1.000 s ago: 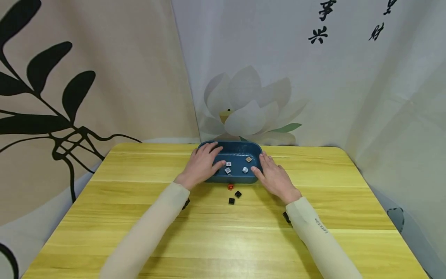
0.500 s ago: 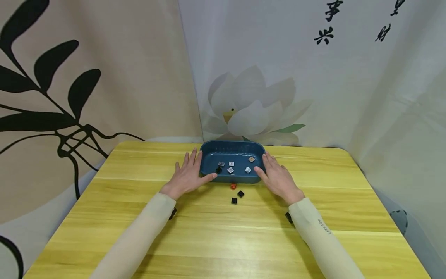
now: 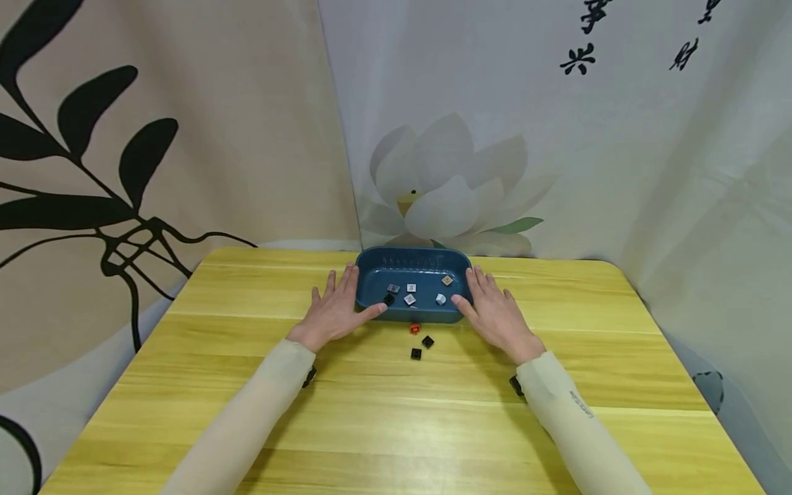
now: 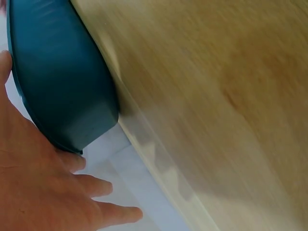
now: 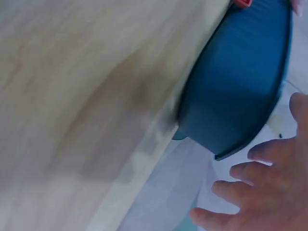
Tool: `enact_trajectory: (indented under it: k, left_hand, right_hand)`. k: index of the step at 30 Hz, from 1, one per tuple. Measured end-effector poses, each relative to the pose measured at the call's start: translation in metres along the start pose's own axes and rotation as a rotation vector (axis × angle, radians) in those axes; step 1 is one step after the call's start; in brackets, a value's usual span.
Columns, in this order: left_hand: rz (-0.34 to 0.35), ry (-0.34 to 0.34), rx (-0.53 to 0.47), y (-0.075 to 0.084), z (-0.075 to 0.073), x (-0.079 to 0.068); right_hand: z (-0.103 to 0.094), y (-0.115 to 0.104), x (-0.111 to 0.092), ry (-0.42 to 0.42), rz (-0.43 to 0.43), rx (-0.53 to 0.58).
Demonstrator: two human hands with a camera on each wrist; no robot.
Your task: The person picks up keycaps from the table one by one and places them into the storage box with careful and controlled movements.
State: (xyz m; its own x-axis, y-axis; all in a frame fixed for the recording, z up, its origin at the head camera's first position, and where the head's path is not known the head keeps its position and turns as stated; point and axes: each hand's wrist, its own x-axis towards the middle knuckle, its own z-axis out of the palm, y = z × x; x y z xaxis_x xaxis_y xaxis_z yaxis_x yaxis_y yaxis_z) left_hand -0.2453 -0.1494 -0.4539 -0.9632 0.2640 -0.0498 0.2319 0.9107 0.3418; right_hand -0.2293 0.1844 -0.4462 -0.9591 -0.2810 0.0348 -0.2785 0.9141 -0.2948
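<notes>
A dark blue rectangular dish [image 3: 414, 315] stands at the far edge of the table. Inside lie several small square pieces: a tan one [image 3: 447, 280], a pale blue one [image 3: 441, 299], white ones [image 3: 410, 299], a grey one [image 3: 393, 289] and a black one [image 3: 388, 300]. My left hand [image 3: 331, 309] lies along the dish's left end, fingers spread, thumb at the front corner. At the right end, my right hand [image 3: 500, 317] has its fingers extended by the wall and its thumb over the front corner. In both wrist views the fingers are straight beside the dish.
In front of the dish, a red piece [image 3: 415, 329] and two black pieces [image 3: 427, 341] lie on the wooden table [image 3: 433, 426]. A printed curtain [image 3: 260, 137] hangs close behind the table's far edge.
My left hand has moved left from above the dish to its left end, uncovering the grey and black pieces. The right hand stays at the right end. The head view has shifted slightly.
</notes>
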Motion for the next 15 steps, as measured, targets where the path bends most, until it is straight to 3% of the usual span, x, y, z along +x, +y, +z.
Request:
enact_trajectory:
  k: [6, 15]
  left_hand:
    - [-0.004, 0.004, -0.007, 0.002, -0.002, -0.001]
    - [0.002, 0.006, -0.021, 0.003, 0.000, 0.000]
  right_hand:
    - [-0.008, -0.011, -0.013, 0.053, -0.065, -0.013]
    - [-0.010, -0.030, -0.033, 0.111, -0.249, -0.060]
